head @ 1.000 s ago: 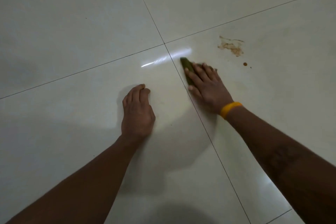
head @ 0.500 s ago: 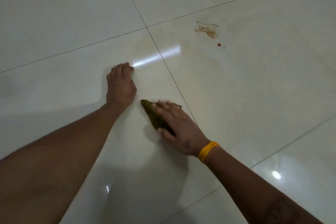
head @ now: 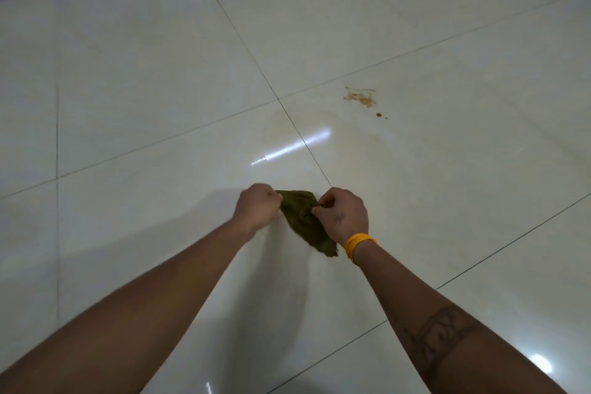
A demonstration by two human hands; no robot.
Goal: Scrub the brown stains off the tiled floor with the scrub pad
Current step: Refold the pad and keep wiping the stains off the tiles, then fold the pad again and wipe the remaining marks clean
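Dim, even indoor light here, and the glossy tiled floor (head: 128, 89) takes on a greenish-white cast. A long streak of glare (head: 292, 147) cuts across the grout line ahead, and a round bright spot (head: 540, 363) glints at the lower right, so the lamps sit overhead. Soft grey shadows pool under both forearms. Grout lines bow towards the edges, wide-angle stretch. The left hand (head: 257, 209) is slightly smeared with motion blur; the far top-left corner goes soft.

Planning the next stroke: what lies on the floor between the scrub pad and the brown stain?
In the head view, only bare glossy tile, a grout line and a light glare lie between the scrub pad, held by both hands, and the brown stain.
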